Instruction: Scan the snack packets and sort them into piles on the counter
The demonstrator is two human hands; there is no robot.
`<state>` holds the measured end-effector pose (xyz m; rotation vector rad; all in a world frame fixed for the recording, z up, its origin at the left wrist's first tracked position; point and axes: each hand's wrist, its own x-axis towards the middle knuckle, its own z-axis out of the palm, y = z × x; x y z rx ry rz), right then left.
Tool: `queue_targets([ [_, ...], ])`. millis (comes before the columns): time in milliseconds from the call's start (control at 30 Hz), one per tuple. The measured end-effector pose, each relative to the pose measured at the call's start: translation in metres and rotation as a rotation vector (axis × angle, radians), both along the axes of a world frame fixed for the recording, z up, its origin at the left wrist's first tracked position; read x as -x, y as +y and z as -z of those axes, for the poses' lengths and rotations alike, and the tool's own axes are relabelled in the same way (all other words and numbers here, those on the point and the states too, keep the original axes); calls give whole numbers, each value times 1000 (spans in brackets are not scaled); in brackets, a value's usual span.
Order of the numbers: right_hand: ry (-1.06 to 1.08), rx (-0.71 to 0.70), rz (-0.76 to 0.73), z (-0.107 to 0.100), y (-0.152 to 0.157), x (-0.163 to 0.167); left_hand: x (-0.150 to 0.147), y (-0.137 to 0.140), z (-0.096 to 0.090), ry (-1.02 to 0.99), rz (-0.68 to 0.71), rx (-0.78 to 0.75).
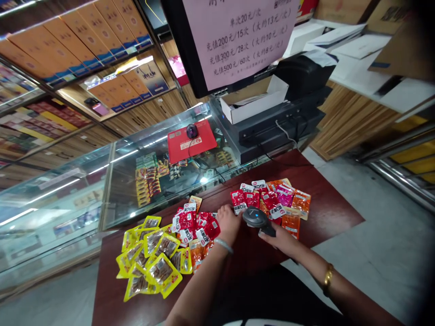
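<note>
My right hand (280,237) is closed around the handle of a dark barcode scanner (255,218), whose head points left toward my other hand. My left hand (228,222) rests low over the table, fingers bent forward and thumb apart, with nothing visible in it. It lies between two groups of snack packets. Close to its left are red snack packets (186,220) with white labels and a few orange ones. Beyond the scanner lies a second group of red, pink and orange packets (270,199). Yellow snack packets (163,271) form a loose pile farther left.
The packets lie on a dark red tabletop (251,253) against a glass display counter (125,172). On the glass are a red mat (204,144) with a mouse (192,131), a monitor (190,59) and a white open box (253,106). Boxed goods (74,40) fill shelves behind.
</note>
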<state>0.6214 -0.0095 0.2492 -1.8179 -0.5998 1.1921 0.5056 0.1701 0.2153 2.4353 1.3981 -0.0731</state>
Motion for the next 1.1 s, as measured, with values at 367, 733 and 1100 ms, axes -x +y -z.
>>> queue_targets([
  [367,-32,11,31,5,-9,-1,-13,11,14,118,-91,-2],
  [733,26,-49,-11,-7,14,-4,13,17,3,-26,-87,279],
  [1100,12,-136,-101,-18,30,12,99,12,-19,2,-167,230],
])
